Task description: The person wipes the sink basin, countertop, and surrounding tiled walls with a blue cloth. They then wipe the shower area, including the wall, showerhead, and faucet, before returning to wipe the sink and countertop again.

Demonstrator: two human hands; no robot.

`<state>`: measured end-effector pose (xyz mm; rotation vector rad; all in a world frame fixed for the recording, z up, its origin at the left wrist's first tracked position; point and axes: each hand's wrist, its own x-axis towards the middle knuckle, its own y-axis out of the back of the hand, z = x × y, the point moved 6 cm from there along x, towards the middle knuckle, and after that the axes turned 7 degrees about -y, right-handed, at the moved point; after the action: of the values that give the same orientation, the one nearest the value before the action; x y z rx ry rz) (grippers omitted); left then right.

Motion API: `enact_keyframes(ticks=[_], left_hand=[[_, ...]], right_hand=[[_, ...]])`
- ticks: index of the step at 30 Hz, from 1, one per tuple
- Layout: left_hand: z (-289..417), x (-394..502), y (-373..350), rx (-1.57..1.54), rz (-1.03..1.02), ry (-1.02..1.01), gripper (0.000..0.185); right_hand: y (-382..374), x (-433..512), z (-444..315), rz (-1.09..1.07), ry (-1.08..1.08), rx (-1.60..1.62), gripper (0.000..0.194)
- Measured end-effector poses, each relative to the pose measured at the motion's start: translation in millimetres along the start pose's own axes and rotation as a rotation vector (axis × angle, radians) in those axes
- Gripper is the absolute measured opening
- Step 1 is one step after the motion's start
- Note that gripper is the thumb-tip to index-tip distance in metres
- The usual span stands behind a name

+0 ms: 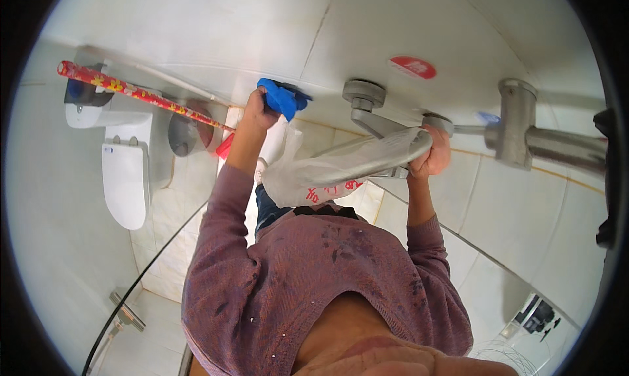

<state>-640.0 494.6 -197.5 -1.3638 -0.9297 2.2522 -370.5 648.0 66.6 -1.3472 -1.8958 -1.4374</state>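
My left hand (260, 109) grips a crumpled blue cloth (282, 98) against the light wall. My right hand (432, 152) is closed round the end of a long, rounded metal fitting (388, 159) at the wall-mounted mixer tap (364, 94). A translucent plastic bag (285, 179) with red writing lies over and below that fitting and hides part of it. The bag's upper end reaches close to the blue cloth; whether they touch, I cannot tell.
A thick metal pipe (565, 147) juts out at the right. To the left are a red flowered pole (142, 95), a toilet (125, 184) and a bin (189, 132). A squeegee (128, 312) is at lower left; a black-edged panel crosses there.
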Motion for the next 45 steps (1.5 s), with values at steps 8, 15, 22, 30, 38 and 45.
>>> enact_keyframes(ticks=[8, 15, 22, 30, 38, 45], left_hand=[[79, -173, -175, 0.096, -0.484, -0.811, 0.012], [61, -279, -294, 0.803, -0.586, -2.387, 0.042], [19, -324, -378, 0.973, -0.918, -2.812, 0.022], [29, -358, -435, 1.335, -1.248, -2.570, 0.025], [9, -340, -421, 1.344, -0.938, -2.993, 0.019], [9, -353, -433, 1.621, -1.225, -3.121, 0.022]], right_hand=[[1, 5, -6, 0.054, -0.004, -0.056, 0.021], [3, 7, -7, 0.085, 0.030, -0.037, 0.022], [5, 9, -10, 0.115, 0.070, 0.009, 0.022], [6, 9, -12, 0.147, 0.097, 0.020, 0.024], [6, 8, -11, 0.144, 0.099, 0.015, 0.024], [4, 6, -10, 0.151, 0.079, -0.008, 0.022]])
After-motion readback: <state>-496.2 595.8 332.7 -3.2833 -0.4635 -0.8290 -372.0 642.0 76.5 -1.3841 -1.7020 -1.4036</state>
